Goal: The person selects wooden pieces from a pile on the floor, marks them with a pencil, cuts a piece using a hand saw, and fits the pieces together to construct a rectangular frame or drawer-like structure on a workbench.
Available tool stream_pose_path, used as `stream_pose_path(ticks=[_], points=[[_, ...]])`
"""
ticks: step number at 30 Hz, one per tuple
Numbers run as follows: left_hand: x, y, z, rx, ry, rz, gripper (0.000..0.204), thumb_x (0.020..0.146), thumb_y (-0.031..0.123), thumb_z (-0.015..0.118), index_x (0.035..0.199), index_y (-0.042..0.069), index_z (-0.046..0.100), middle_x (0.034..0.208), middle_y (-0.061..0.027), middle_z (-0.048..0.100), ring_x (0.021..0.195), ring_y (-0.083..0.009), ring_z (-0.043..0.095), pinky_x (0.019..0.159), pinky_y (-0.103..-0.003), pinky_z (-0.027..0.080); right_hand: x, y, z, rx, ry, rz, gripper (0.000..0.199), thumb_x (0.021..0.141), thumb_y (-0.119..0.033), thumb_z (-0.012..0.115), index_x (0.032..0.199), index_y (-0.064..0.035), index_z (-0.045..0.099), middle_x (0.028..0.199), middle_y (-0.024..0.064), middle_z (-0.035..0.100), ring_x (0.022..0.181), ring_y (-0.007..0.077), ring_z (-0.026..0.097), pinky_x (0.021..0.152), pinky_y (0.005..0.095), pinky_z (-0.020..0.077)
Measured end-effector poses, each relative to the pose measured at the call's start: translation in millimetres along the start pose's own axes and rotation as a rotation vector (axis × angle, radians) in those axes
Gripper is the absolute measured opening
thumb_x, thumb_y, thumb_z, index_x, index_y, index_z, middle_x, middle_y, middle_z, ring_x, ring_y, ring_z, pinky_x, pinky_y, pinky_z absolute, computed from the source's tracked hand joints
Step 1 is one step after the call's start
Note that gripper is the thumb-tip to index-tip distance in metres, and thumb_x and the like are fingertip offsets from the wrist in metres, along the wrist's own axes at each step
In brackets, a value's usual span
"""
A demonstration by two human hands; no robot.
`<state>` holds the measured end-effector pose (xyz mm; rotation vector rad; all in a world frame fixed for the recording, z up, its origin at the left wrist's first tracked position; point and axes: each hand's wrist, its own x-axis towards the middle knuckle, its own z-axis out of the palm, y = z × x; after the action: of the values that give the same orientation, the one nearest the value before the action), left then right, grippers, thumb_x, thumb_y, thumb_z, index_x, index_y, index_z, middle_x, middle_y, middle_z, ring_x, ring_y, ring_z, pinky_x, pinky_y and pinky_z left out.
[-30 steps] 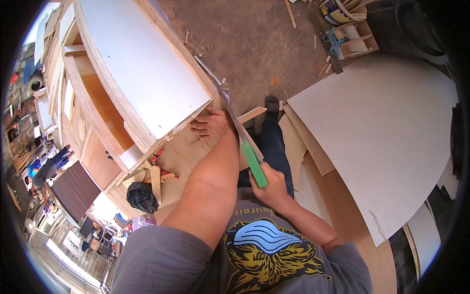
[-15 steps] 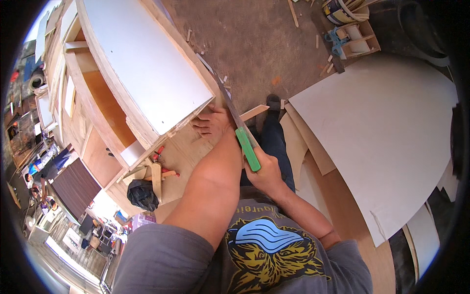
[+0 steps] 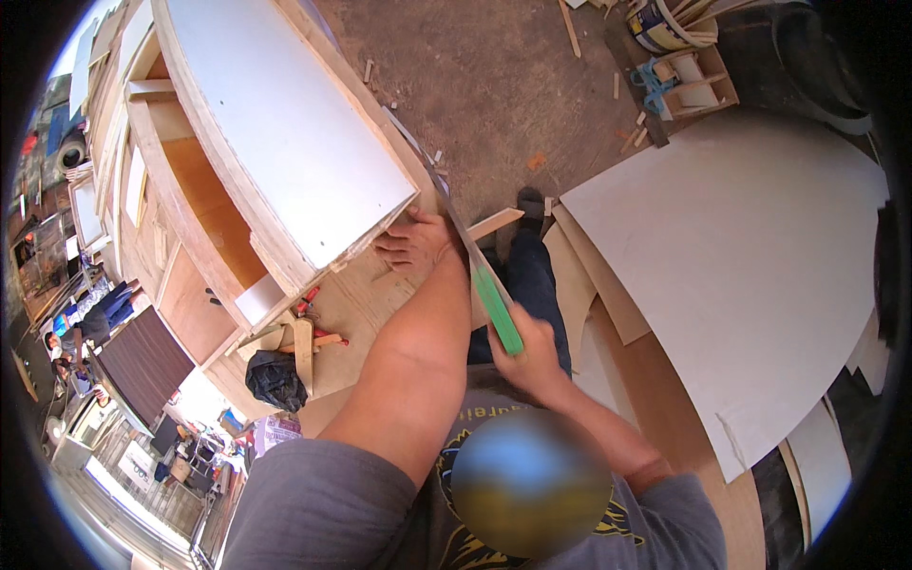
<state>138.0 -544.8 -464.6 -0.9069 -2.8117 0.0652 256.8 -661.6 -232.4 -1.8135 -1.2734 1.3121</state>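
Observation:
My right hand (image 3: 532, 359) is closed round the green handle of a handsaw (image 3: 498, 310). Its long thin blade slants up and away, passing just right of my left wrist. Fingers stretched out, my left hand (image 3: 416, 243) lies on the pale wooden bench top (image 3: 356, 293), close to the corner of a white-topped wooden cabinet (image 3: 294, 133). A light wooden strip (image 3: 496, 222) juts out to the right beyond the blade. Where the teeth meet the wood cannot be made out.
Left of my arm are a red-handled tool (image 3: 309, 299), wood offcuts (image 3: 303, 344) and a black plastic bag (image 3: 275, 378). A big white sheet (image 3: 731, 237) leans at the right. Farther off stand a bucket of sticks (image 3: 655, 26) and a wooden tray (image 3: 722, 84).
My right hand has drawn the saw back toward my body, down and slightly right. The left hand keeps its place on the bench.

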Motion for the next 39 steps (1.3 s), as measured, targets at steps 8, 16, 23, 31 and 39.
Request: stream_pose_path(ticks=[8,16,23,31,39], points=[[-2.0,-1.9,-1.6,0.01,0.031,0.022,0.072,0.1,0.059,0.036,0.132,-0.005,0.046,0.146,-0.0321,0.043,0.138,-0.0463,0.041,0.101,-0.06,0.039,-10.1,-1.2,-6.4,0.026,-0.007,-0.018,0.019,0.081,-0.005,0.071,0.085,-0.0002,0.053,0.076,0.0235,0.061,0.077,0.0454,0.065,0.063,0.0533,0.0502],[-1.0,0.4,3.2,-0.017,0.069,0.0,0.07,0.1,0.059,0.037,0.128,-0.004,0.05,0.145,-0.0312,0.045,0.138,-0.0469,0.04,0.101,-0.061,0.038,-16.1,2.3,-8.0,0.017,0.003,-0.035,0.016,0.083,-0.004,0.071,0.086,0.0002,0.056,0.076,0.0246,0.061,0.074,0.0449,0.065,0.06,0.0449,0.0504],[-0.8,-1.7,2.4,0.001,0.046,0.0,0.073,0.1,0.059,0.035,0.132,-0.005,0.047,0.148,-0.0323,0.042,0.139,-0.0474,0.04,0.103,-0.062,0.036,-10.2,6.4,-3.8,0.001,-0.023,-0.017,0.012,0.085,-0.003,0.071,0.091,0.0004,0.061,0.075,0.022,0.063,0.071,0.0397,0.069,0.06,0.0391,0.0521],[-1.1,-2.7,9.1,-0.024,0.06,-0.018,0.076,0.1,0.062,0.031,0.136,-0.004,0.044,0.15,-0.0305,0.041,0.137,-0.0458,0.041,0.103,-0.061,0.037,3.1,12.9,-0.1,0.016,-0.007,-0.072,0.013,0.085,-0.004,0.071,0.091,-0.0003,0.059,0.076,0.023,0.063,0.072,0.044,0.065,0.059,0.0422,0.0504],[0.3,-0.1,1.0,-0.023,0.059,-0.012,0.077,0.101,0.063,0.029,0.133,-0.004,0.047,0.149,-0.0296,0.042,0.137,-0.0452,0.042,0.101,-0.061,0.039,13.2,17.5,8.6,0.0,-0.02,-0.061,0.013,0.085,-0.003,0.071,0.09,-0.0011,0.06,0.077,0.0223,0.065,0.075,0.0397,0.07,0.062,0.0403,0.0534]])
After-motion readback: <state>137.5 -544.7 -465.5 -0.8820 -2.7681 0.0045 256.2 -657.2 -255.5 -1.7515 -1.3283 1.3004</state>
